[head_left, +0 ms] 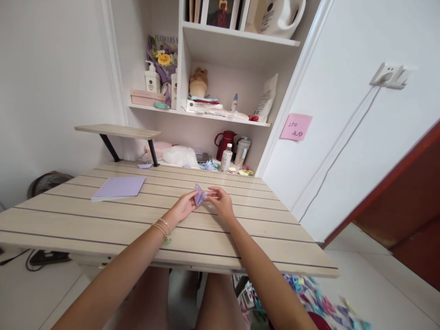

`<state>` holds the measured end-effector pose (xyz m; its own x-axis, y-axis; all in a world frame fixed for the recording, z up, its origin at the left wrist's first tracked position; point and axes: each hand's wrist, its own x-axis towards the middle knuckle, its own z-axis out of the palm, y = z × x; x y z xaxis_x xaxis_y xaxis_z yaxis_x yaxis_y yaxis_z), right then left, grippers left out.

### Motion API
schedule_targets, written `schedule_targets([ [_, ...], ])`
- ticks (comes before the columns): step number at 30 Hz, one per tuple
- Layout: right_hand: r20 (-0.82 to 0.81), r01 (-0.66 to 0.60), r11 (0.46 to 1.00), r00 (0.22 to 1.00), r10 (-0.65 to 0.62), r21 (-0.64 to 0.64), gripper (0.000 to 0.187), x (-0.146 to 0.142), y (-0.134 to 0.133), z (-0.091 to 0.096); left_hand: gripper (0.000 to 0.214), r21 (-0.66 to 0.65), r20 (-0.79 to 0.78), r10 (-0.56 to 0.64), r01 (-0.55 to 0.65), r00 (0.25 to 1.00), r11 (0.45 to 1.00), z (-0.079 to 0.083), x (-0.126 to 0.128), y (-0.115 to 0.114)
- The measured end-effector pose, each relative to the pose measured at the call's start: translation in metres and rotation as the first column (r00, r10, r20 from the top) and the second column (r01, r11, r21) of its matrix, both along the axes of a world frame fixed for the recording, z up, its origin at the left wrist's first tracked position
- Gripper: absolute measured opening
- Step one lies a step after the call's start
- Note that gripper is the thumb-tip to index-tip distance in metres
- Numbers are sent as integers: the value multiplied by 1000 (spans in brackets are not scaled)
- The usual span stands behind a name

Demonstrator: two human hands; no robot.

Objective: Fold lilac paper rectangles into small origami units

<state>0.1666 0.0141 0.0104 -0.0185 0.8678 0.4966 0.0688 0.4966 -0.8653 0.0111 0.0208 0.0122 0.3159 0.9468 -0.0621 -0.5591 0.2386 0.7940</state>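
A small folded piece of lilac paper is held just above the wooden slatted table, near its middle. My left hand pinches the paper from the left, with thin bracelets on that wrist. My right hand pinches its right side, fingers closed on a point of the fold. Both forearms reach in from the bottom of the view.
A stack of lilac paper sheets lies on the table's left. Small folded papers, a white bottle, a red jug and a plastic bag stand at the back under shelves. A pink note hangs on the right wall.
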Motion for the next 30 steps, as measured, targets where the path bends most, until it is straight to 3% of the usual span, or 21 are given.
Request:
schedule_targets([
  [3,86,-45,996,996,38,81,36,-1,-2,2,14,65,-40,-14,16,999,998,-5,1,1],
  [8,178,8,983,983,-42,185,26,0,-4,3,17,139,-73,20,-9,997,990,-5,4,-1],
  [19,174,4,995,984,-22,103,26,0,0,-3,20,144,-209,146,-117,967,983,-4,5,-5],
  [26,94,17,1000,995,-19,19,27,2,0,-3,25,132,-186,69,-44,980,990,2,4,-7],
  [30,132,25,999,991,-31,45,20,2,0,-3,23,144,-207,78,-49,975,988,1,5,-8],
])
